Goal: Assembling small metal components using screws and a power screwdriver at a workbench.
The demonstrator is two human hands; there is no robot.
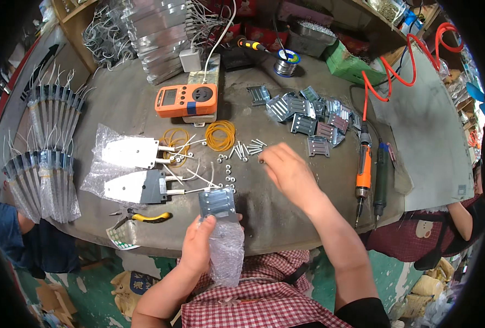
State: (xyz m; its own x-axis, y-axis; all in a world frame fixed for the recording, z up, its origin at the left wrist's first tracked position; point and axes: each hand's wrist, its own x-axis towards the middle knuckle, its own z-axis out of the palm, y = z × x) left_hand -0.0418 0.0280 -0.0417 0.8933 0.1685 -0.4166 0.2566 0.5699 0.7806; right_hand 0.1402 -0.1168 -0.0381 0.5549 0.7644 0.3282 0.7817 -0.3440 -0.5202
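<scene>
My left hand grips a flat part wrapped in bubble wrap. A slotted grey metal plate lies at the part's far end, with white wires beyond it. My right hand is closed in a pinch over the bench, beside several loose screws; whatever its fingertips hold is too small to make out. Between the hands lie several small nuts. Left of them rest two white flat parts with wires, one far and one near, partly on bubble wrap.
Slotted plates are heaped at the back right. An orange electric screwdriver lies right, with a red coiled cord. An orange meter, rubber bands and solder spool stand further back. Yellow-handled pliers lie near left. Other people sit at both sides.
</scene>
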